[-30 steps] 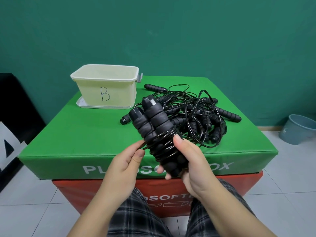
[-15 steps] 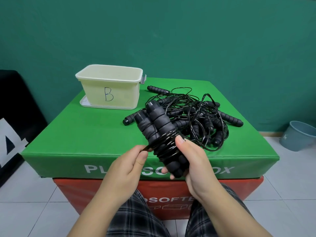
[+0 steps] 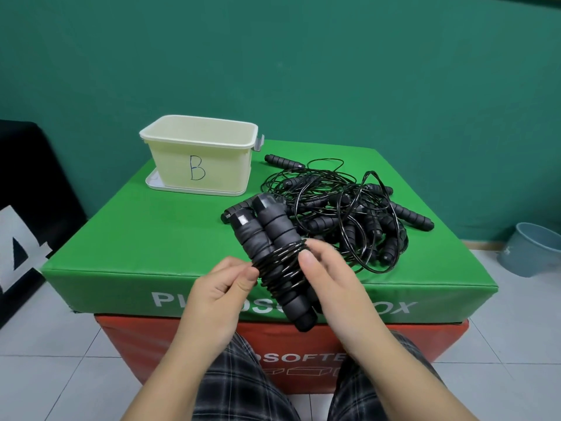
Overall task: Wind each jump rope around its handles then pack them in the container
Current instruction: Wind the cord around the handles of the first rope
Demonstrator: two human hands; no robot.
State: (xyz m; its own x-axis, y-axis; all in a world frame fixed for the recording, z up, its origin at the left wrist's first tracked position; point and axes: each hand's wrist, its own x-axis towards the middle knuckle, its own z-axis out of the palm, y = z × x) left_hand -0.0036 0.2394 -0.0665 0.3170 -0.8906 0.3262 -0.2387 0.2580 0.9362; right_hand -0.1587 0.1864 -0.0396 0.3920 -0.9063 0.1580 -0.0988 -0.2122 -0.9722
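Black foam handles paired, held above table's near edge. Right hand gripping pair; left hand pinching cord at coils. Risking: tension slackening, coils springing loose. Remaining ropes tangling. Container waiting, rear left.

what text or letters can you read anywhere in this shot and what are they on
"B": handwritten on the front of the cream container.
"PL...OS...OX": white print on the front of the green box, the middle hidden by the hands and the wound jump rope.
"...OSOFTE...": white print on the red box below, both ends hidden.
Large white mark on the black object at left: cut off, not readable.
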